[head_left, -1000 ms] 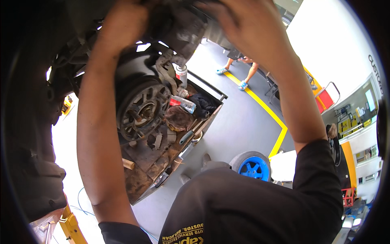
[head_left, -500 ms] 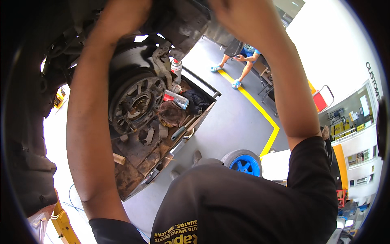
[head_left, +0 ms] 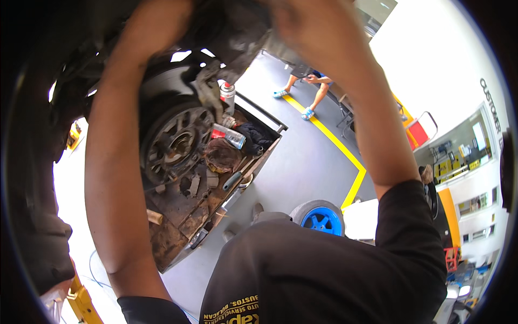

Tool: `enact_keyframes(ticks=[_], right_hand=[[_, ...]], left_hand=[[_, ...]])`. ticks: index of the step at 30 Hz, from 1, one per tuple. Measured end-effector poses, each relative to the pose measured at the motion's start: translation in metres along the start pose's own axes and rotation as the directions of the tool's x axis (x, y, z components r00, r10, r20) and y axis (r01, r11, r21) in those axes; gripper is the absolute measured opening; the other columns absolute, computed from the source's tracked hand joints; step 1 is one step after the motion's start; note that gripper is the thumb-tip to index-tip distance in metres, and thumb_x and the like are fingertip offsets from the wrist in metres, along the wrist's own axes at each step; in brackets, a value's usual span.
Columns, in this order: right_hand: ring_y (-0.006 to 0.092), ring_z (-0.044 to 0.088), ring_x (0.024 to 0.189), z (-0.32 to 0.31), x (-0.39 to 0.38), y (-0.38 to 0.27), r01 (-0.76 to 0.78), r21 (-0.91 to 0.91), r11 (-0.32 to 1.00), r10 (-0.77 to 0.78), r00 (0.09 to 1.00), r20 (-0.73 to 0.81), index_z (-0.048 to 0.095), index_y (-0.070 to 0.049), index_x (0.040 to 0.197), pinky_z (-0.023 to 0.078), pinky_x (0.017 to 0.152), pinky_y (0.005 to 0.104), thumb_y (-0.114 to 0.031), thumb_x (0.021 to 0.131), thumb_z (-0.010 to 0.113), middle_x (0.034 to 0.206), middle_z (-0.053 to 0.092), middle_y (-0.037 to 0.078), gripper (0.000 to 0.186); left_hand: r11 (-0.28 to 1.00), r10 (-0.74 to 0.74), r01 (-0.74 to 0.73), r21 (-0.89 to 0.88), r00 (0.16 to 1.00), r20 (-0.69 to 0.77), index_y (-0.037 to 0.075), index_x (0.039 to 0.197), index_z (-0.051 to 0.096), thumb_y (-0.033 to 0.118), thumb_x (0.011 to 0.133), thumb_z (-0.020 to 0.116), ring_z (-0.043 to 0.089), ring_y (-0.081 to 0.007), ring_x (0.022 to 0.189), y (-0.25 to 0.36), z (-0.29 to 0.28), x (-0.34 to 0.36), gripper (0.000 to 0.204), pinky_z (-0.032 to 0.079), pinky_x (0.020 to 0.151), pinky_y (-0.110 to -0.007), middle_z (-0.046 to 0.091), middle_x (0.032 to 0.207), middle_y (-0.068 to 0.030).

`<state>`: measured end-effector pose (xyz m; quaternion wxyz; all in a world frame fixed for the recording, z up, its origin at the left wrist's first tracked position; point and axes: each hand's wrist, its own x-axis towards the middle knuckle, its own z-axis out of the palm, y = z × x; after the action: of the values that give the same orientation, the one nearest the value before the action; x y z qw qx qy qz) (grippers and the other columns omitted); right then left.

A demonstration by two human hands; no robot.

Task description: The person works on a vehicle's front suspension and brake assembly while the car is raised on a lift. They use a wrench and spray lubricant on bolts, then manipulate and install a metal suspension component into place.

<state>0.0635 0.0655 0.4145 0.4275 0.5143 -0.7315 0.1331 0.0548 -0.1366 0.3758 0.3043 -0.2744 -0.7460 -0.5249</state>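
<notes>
Both my arms reach up to the dark, greasy underside of a raised car (head_left: 232,32). My left hand (head_left: 167,16) is at the top edge of the picture, pressed against the dark metal, with its fingers cut off from view. My right hand (head_left: 310,27) is blurred and lies against the same dark part, a little to the right. What either hand grips is hidden. Just below my left forearm sits a brake disc with its hub (head_left: 172,143).
A rusty tool cart (head_left: 270,151) below holds a spray can (head_left: 227,96), a red and silver can (head_left: 227,135), a dark rag and several dirty tools. A blue-rimmed wheel (head_left: 321,218) lies on the grey floor by a yellow line (head_left: 345,154). A seated person's legs (head_left: 310,92) are farther back.
Both hands have slid higher, toward the top edge of the picture. The hub and cart have shifted left and then back toward the centre as my head turned.
</notes>
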Motion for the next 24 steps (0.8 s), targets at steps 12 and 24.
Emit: enact_keyframes(ticks=[12, 24], right_hand=[[0.0398, 0.064, 0.096, -0.007, -0.025, 0.014, 0.211, -0.112, 0.971, -0.204, 0.977, 0.067, 0.066, 0.004, 0.104, 0.055, 0.083, 0.0474, 0.0, 0.089, 0.058, 0.103, 0.065, 0.02, 0.017], [0.023, 0.07, 0.095, -0.016, -0.012, 0.053, -0.548, 0.749, 0.373, 0.668, 0.719, 0.193, 0.07, 0.003, 0.114, 0.056, 0.086, 0.0386, -0.016, 0.098, 0.066, 0.106, 0.074, 0.014, 0.025]], left_hand=[[1.0, -0.023, 0.023, 0.002, 1.0, 0.012, 0.002, 0.137, 0.06, 0.007, 0.101, 0.058, 0.063, -0.0207, 0.118, -0.028, -0.013, 0.018, 0.036, 0.049, 0.101, -0.032, 0.068, 0.128, -0.0124], [0.872, 0.157, -0.161, 0.462, 0.986, 0.047, 0.002, 0.137, 0.062, 0.015, 0.104, 0.059, 0.063, -0.0252, 0.122, -0.041, -0.026, 0.019, 0.036, 0.044, 0.107, -0.035, 0.069, 0.128, -0.0169]])
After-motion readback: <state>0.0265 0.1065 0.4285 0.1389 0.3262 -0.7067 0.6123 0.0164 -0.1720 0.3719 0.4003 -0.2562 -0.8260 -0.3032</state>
